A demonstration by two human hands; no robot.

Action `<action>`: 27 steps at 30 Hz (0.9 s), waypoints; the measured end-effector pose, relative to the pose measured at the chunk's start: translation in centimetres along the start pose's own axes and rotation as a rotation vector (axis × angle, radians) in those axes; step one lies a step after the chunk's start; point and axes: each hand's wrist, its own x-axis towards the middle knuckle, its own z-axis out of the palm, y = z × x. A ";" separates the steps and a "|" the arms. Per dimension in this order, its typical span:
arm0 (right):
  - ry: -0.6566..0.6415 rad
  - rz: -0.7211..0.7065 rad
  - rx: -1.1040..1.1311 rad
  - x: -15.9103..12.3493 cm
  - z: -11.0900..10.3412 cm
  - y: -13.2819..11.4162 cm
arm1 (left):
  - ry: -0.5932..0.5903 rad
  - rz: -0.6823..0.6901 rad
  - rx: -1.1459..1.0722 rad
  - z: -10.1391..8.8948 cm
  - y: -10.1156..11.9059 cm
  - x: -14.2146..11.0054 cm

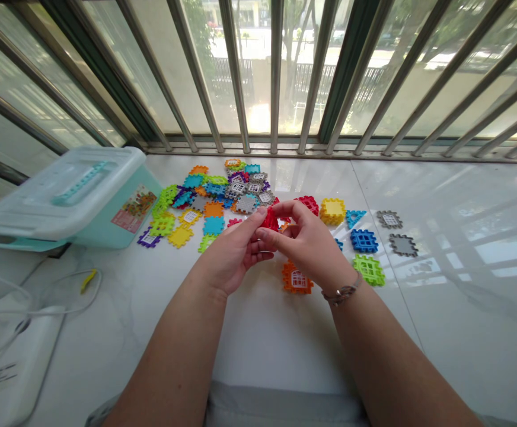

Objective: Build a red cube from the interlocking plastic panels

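Both hands meet over the middle of the white tiled surface, holding red plastic building tiles (pixel 270 220) between them. My left hand (pixel 236 246) grips them from the left with thumb and fingers. From the right, the thumb and fingers of my right hand (pixel 300 237) close on the same red pieces, hiding part of them. Below the hands lies an orange window tile (pixel 297 279). Just beyond my right hand are a red tile stack (pixel 308 204) and a yellow tile stack (pixel 332 210).
A loose heap of mixed tiles (pixel 214 209) spreads left of centre. Blue tiles (pixel 364 241), a green stack (pixel 369 270) and grey tiles (pixel 403 245) lie to the right. A lidded turquoise box (pixel 102 219) and a white power strip (pixel 18 362) are at left. Metal bars (pixel 277 77) line the window.
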 end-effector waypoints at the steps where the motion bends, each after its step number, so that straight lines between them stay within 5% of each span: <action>1: 0.001 0.000 -0.002 0.0 0.0 0.0 | 0.002 -0.001 -0.003 0.0 0.0 0.0; 27: -0.001 0.001 -0.040 0.0 0.0 0.2 | 0.019 0.000 0.017 0.0 -0.2 0.2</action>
